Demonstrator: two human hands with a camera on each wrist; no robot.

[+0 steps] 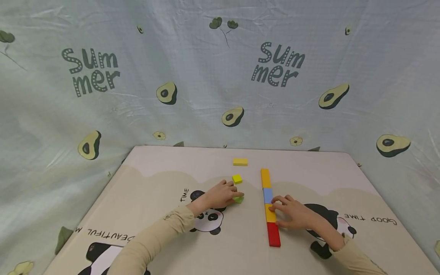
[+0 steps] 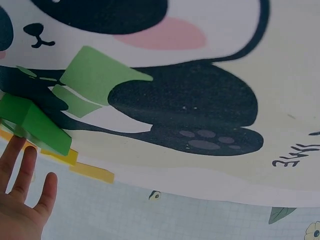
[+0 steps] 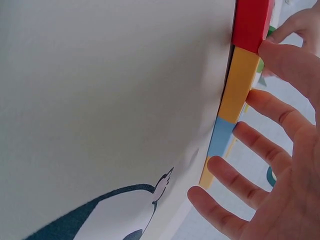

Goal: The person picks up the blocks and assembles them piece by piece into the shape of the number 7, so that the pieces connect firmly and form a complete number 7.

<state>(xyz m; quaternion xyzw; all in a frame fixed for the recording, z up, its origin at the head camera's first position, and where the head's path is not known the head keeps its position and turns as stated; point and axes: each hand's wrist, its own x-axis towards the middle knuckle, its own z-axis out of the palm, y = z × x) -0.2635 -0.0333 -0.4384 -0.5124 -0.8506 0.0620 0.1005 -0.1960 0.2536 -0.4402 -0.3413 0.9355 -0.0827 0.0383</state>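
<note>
My left hand [image 1: 220, 195] reaches to a green block [image 1: 238, 199] and pinches it. In the left wrist view the green block [image 2: 37, 122] shows at the left edge, a fingertip against its end and the thumb hidden. My right hand [image 1: 296, 214] spreads its fingers along a straight row of blocks. From near to far these are a red block [image 1: 274, 235], a yellow-orange block [image 1: 270, 217], a blue block [image 1: 267, 196] and another orange block [image 1: 266, 178]. In the right wrist view the thumb lies at the red block [image 3: 250, 22], the other fingertips along the row.
Beyond the left hand lies a small yellow block [image 1: 237, 178], with a longer yellow block [image 1: 240, 162] farther back. The table [image 1: 172, 168] has a cover printed with pandas and lettering. An avocado-print curtain [image 1: 192, 68] hangs behind and beside it.
</note>
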